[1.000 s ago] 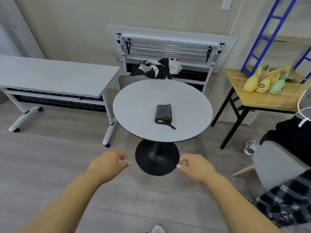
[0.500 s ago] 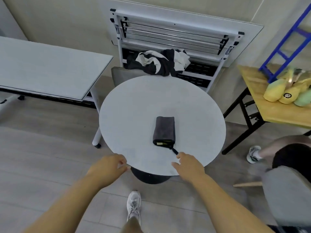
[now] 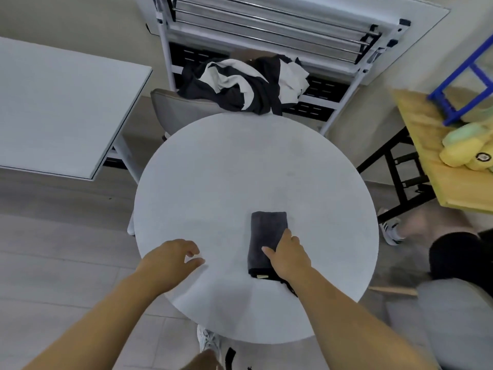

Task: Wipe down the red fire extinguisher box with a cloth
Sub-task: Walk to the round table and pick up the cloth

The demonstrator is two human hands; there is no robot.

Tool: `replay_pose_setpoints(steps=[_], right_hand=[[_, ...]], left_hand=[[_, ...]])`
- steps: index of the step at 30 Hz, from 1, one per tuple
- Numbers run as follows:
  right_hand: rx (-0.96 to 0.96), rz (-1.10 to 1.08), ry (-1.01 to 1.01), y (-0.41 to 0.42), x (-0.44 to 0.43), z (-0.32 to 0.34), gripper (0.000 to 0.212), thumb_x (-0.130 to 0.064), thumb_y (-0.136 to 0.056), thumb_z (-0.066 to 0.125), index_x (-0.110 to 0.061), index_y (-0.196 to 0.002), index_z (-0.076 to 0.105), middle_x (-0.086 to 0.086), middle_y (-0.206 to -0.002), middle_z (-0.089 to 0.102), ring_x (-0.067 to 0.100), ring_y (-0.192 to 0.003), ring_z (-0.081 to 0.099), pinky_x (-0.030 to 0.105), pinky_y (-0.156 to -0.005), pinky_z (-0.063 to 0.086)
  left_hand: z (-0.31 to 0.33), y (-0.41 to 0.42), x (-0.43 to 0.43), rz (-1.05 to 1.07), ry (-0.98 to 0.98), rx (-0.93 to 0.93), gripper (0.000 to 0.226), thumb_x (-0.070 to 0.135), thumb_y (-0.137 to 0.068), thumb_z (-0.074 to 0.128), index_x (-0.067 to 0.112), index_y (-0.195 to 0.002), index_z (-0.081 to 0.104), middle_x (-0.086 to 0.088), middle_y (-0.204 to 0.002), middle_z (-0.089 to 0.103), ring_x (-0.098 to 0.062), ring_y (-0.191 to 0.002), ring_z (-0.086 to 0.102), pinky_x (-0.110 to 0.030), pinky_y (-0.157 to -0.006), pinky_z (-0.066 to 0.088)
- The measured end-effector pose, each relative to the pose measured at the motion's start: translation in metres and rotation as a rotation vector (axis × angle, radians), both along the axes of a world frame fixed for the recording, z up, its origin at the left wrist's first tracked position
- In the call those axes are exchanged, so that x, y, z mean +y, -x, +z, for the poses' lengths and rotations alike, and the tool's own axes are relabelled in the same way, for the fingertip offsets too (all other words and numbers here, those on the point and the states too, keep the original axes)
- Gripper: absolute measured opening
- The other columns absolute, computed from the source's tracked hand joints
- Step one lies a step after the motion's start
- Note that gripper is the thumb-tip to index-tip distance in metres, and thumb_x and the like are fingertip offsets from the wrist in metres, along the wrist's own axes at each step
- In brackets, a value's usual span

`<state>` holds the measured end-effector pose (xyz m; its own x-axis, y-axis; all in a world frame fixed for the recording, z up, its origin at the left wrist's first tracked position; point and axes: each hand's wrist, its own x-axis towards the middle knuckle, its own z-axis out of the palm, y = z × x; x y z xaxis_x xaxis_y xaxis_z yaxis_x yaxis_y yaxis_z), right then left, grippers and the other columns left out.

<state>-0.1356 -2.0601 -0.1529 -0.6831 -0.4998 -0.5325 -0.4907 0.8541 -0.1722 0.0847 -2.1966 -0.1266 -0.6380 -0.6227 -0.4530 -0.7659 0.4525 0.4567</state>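
Cloth [image 3: 267, 237], dark grey and folded into an oblong, lies flat on the round white desk [image 3: 213, 182], toward the near right part of the top. A small tag shows at its near end, and a dark cord trails from that end toward the desk edge. Right hand [image 3: 289, 256] rests on the cloth's near right portion, thumb laid across the fabric and fingers along its right side; the grip is partly closed over the cloth, which is not lifted. Left hand [image 3: 166, 261] hovers at the near left edge of the desk, fingers loosely curled, holding nothing.

Behind the desk stands a grey chair [image 3: 184, 110] with a black and white garment [image 3: 248, 84] draped on it, and behind that a folded white table [image 3: 280, 25] set on edge against the wall. A rectangular white table [image 3: 58, 108] stands to the left. A wooden table [image 3: 437, 166] carrying yellow and green plush toys [image 3: 466, 148] stands to the right. Another person sits at the lower right, only partly in view.
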Motion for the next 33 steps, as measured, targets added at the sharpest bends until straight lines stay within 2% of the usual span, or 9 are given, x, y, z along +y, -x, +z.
replay_pose_setpoints(steps=[5,8,11,15,18,21,25,28,33], right_hand=[[-0.037,-0.125,-0.027,0.003,-0.013,-0.012,0.079,-0.045,-0.086,0.063,-0.006,-0.139,0.020,0.013,-0.126,0.043,0.028,-0.112,0.051,0.035,-0.087,0.048],[-0.169,-0.238,0.018,0.009,-0.018,-0.014,0.069,-0.037,-0.084,0.069,-0.003,-0.128,0.029,0.011,-0.112,0.055,0.027,-0.099,0.058,0.033,-0.078,0.048],[-0.221,-0.226,0.024,0.011,-0.019,-0.016,0.065,-0.037,-0.084,0.069,-0.001,-0.125,0.035,0.007,-0.095,0.057,0.023,-0.087,0.057,0.030,-0.074,0.046],[-0.170,-0.165,0.001,0.007,-0.020,-0.010,0.060,-0.043,-0.081,0.068,-0.008,-0.122,0.041,0.007,-0.111,0.058,0.028,-0.103,0.057,0.036,-0.086,0.049],[-0.162,-0.084,0.082,0.006,-0.020,0.002,0.053,-0.030,-0.087,0.065,-0.006,-0.125,0.038,0.012,-0.121,0.049,0.028,-0.103,0.057,0.032,-0.079,0.048],[-0.154,0.069,0.140,0.007,-0.014,0.016,0.049,-0.024,-0.091,0.061,-0.007,-0.128,0.034,0.013,-0.121,0.049,0.026,-0.101,0.057,0.032,-0.078,0.049],[-0.137,0.347,0.152,0.009,-0.002,0.039,0.046,-0.025,-0.093,0.057,-0.011,-0.128,0.031,0.009,-0.112,0.059,0.024,-0.092,0.059,0.035,-0.077,0.050],[-0.098,0.574,0.132,0.007,0.009,0.054,0.048,-0.026,-0.093,0.057,-0.012,-0.130,0.030,0.006,-0.106,0.059,0.020,-0.082,0.054,0.032,-0.070,0.047],[-0.074,0.873,0.128,-0.010,0.030,0.070,0.050,-0.031,-0.092,0.058,-0.018,-0.132,0.030,0.001,-0.094,0.058,0.019,-0.078,0.055,0.033,-0.069,0.048]], left_hand=[[-0.008,0.006,-0.018,0.006,-0.013,-0.005,0.027,0.052,-0.087,0.054,0.034,-0.107,0.060,0.018,-0.105,0.059,-0.004,-0.095,0.056,-0.025,-0.083,0.048],[-0.010,0.005,-0.020,0.012,-0.020,-0.010,0.028,0.051,-0.088,0.054,0.033,-0.107,0.061,0.016,-0.106,0.059,-0.005,-0.097,0.057,-0.026,-0.085,0.048],[-0.008,0.002,-0.018,0.027,-0.022,-0.013,0.028,0.049,-0.088,0.054,0.031,-0.108,0.061,0.015,-0.106,0.060,-0.006,-0.098,0.057,-0.025,-0.085,0.048],[-0.004,-0.005,-0.010,0.081,-0.001,-0.005,0.027,0.049,-0.088,0.054,0.031,-0.108,0.061,0.017,-0.101,0.058,-0.004,-0.094,0.055,-0.022,-0.074,0.042],[0.000,-0.011,0.001,0.133,0.007,0.006,0.028,0.048,-0.088,0.055,0.030,-0.108,0.061,0.016,-0.102,0.059,-0.005,-0.094,0.055,-0.021,-0.074,0.039],[0.008,-0.016,0.017,0.193,0.018,0.016,0.030,0.049,-0.089,0.054,0.029,-0.109,0.061,0.014,-0.107,0.061,-0.006,-0.095,0.057,-0.021,-0.075,0.040],[0.019,-0.022,0.051,0.283,0.063,0.033,0.031,0.048,-0.089,0.053,0.028,-0.110,0.061,0.012,-0.108,0.061,-0.007,-0.095,0.057,-0.021,-0.078,0.043],[0.023,-0.029,0.088,0.365,0.101,0.032,0.030,0.048,-0.090,0.052,0.028,-0.110,0.061,0.012,-0.108,0.061,-0.007,-0.096,0.057,-0.023,-0.080,0.046],[0.023,-0.050,0.160,0.556,0.111,0.031,0.025,0.047,-0.089,0.054,0.029,-0.104,0.063,0.011,-0.103,0.062,-0.008,-0.092,0.059,-0.028,-0.082,0.050]])
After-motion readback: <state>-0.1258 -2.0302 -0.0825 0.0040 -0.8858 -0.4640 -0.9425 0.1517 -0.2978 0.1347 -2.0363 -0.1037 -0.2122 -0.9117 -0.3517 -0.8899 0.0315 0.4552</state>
